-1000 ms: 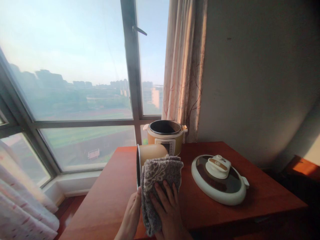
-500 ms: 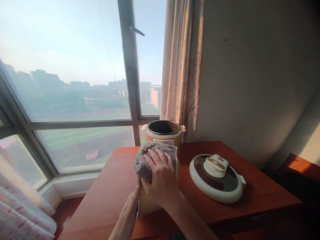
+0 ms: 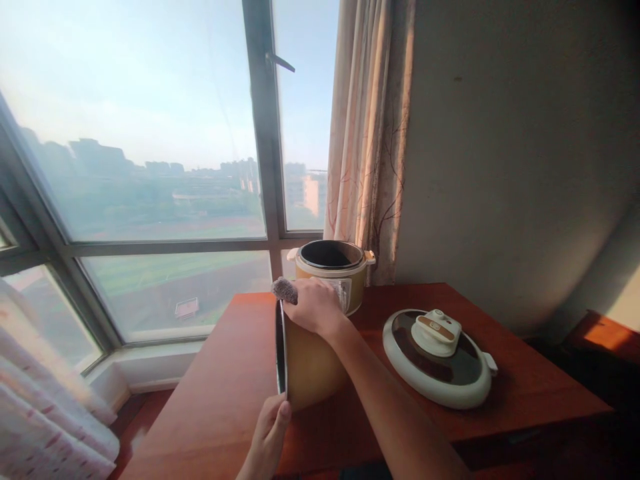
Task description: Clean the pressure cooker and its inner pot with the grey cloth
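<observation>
A gold-coloured inner pot (image 3: 315, 367) lies tipped on its side, its dark mouth facing left. My left hand (image 3: 267, 427) grips the pot's lower rim, thumb on the outside. At the pot's far upper side, my right hand (image 3: 317, 303) is closed on a grey cloth (image 3: 285, 291), most of it hidden behind the hand. Just beyond stands the pressure cooker body (image 3: 356, 287), upright, with a dark round opening on top and pale side handles.
On the right of the red-brown wooden table (image 3: 200, 413) rests the cooker's round lid (image 3: 437, 360), white-rimmed with a knob on top. Behind are a window (image 3: 165, 120) and a curtain (image 3: 365, 133). Another curtain (image 3: 50, 413) hangs at lower left.
My right hand has gone over to the pot's far side with the cloth, uncovering more of the pot. My left hand has shifted lower along the rim. The view has turned slightly.
</observation>
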